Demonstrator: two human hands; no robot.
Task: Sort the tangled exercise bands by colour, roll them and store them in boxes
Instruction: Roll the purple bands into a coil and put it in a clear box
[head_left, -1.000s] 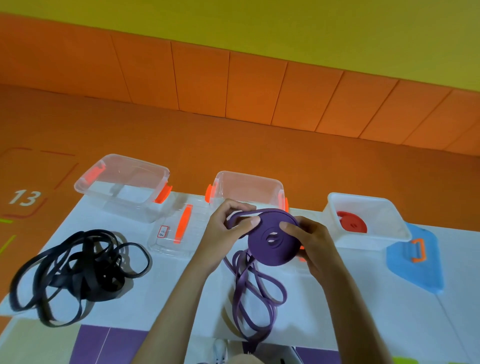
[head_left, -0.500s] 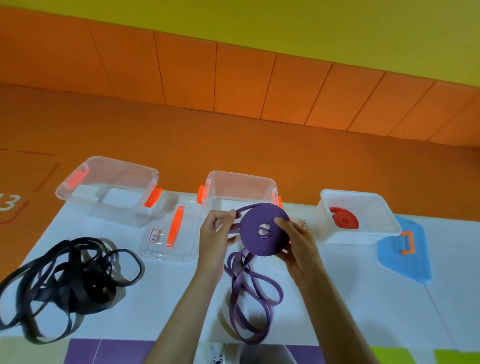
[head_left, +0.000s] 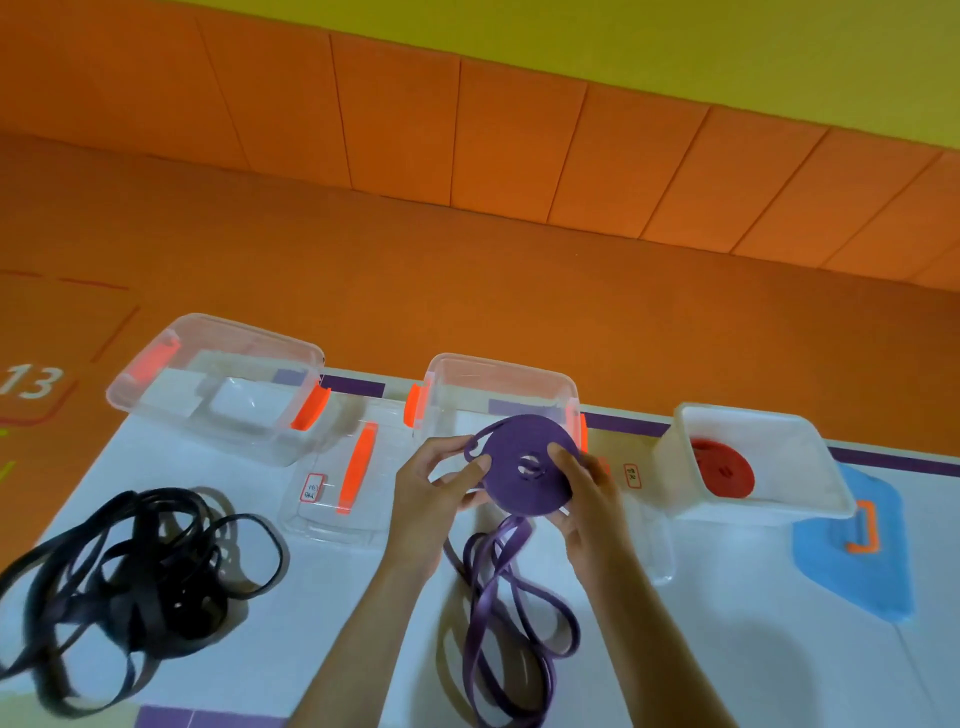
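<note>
I hold a half-rolled purple band (head_left: 524, 465) as a flat coil above the white mat. My left hand (head_left: 434, 491) pinches the coil's left edge. My right hand (head_left: 589, 496) grips its right side with fingers across the face. The unrolled purple tail (head_left: 511, 618) hangs down and loops on the mat between my forearms. A tangle of black bands (head_left: 135, 577) lies at the left. Behind the coil stands a clear box (head_left: 498, 387) with orange clips. A white box (head_left: 769, 457) at the right holds a rolled red band (head_left: 722, 467).
A second clear box (head_left: 218, 379) stands at the back left. A clear lid with an orange handle (head_left: 343, 478) lies between the clear boxes. A blue lid (head_left: 857, 551) rests at the right. Orange floor and padded wall lie beyond the mat.
The coil has turned in my hands and taken up more of the tail. My left hand shifted its pinch on the coil's left edge. The view swung slightly.
</note>
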